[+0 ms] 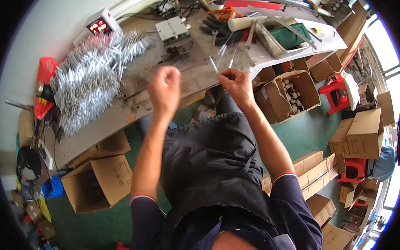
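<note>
Head view, looking down. Right hand [237, 84] pinches thin silvery metal rods [221, 55] in a narrow grip at the fingertips; the rods fan upward over the bench [98, 126]. Left hand [165, 90] is curled into a fist just left of the right hand; what it encloses cannot be told. Left of the hands, a large heap of like silvery rods [89, 83] lies on the bench. Right of the hands, below the bench edge, an open cardboard box [293, 95] holds small pale and dark parts. Beyond the hands, a grey tray holds a green bin [291, 36].
</note>
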### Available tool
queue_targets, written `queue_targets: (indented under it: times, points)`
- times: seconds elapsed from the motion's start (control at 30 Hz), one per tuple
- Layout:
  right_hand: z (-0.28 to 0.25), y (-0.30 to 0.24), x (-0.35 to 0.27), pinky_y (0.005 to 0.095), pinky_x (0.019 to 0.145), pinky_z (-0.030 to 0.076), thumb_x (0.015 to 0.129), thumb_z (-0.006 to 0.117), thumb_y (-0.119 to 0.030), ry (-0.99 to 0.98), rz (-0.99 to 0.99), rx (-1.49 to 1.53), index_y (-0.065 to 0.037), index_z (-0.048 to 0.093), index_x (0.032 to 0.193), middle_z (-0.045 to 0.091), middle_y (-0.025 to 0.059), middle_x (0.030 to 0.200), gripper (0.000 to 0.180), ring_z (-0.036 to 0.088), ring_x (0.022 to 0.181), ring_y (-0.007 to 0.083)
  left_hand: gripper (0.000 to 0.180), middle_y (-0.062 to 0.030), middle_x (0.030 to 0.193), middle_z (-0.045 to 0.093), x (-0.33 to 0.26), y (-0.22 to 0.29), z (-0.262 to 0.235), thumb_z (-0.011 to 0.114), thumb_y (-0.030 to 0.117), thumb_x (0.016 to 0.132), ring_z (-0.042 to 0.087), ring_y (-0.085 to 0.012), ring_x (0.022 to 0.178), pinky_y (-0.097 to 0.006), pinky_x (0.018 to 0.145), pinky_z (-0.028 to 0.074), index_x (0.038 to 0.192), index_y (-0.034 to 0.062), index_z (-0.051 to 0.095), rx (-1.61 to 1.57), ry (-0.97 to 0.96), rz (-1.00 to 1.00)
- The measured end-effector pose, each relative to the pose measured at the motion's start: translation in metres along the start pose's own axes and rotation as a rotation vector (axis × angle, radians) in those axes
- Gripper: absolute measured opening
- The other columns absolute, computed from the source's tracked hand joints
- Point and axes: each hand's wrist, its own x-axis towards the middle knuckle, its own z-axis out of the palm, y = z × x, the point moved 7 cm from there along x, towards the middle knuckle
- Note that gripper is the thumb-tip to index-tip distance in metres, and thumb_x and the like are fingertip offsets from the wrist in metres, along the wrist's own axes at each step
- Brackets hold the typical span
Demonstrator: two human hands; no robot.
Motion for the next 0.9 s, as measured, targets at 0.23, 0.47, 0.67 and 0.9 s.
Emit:
queue_targets:
  times: [0.23, 0.47, 0.67, 0.9]
  points:
    - [0.051, -0.017, -0.021, 0.0319, 0.068, 0.054, 0.085, 0.074, -0.019, -0.077, 0.028, -0.242, 0.001, 0.075, 0.092, 0.074, 0.0094, 0.077, 0.021, 0.068, 0.070, 0.0141, 0.013, -0.0083, 0.083, 0.073, 0.074, -0.045, -0.070, 0.070, 0.020, 0.096, 0.070, -0.0221, 0.071, -0.035, 0.067, 0.054, 0.101, 0.0075, 0.072, 0.296, 0.210, 0.196]
    - [0.074, -0.039, -0.012, 0.0366, 0.069, 0.057, 0.084, 0.071, -0.020, -0.039, -0.077, -0.439, -0.002, 0.075, 0.087, 0.074, 0.0139, 0.075, 0.019, 0.074, 0.070, 0.0254, 0.008, -0.0092, 0.087, 0.073, 0.061, -0.029, -0.060, 0.071, 0.015, 0.095, 0.071, -0.0296, 0.071, -0.039, 0.062, 0.055, 0.101, 0.0116, 0.068, 0.234, 0.252, 0.487]
    - [0.095, -0.038, 0.015, 0.0406, 0.074, 0.057, 0.079, 0.071, -0.025, -0.005, -0.107, -0.495, -0.002, 0.076, 0.086, 0.073, 0.0179, 0.077, 0.024, 0.073, 0.073, 0.0312, 0.011, -0.0086, 0.090, 0.073, 0.056, -0.036, -0.058, 0.071, 0.014, 0.094, 0.071, -0.0313, 0.074, -0.041, 0.064, 0.056, 0.104, 0.0130, 0.066, 0.257, 0.237, 0.498]
    - [0.106, -0.034, 0.042, 0.0410, 0.075, 0.057, 0.075, 0.073, -0.028, 0.073, -0.101, -0.475, -0.004, 0.078, 0.084, 0.073, 0.0176, 0.077, 0.026, 0.073, 0.076, 0.0325, 0.007, -0.0057, 0.086, 0.074, 0.062, -0.037, -0.061, 0.071, 0.015, 0.094, 0.072, -0.0242, 0.071, -0.036, 0.065, 0.055, 0.100, 0.0114, 0.071, 0.240, 0.275, 0.493]
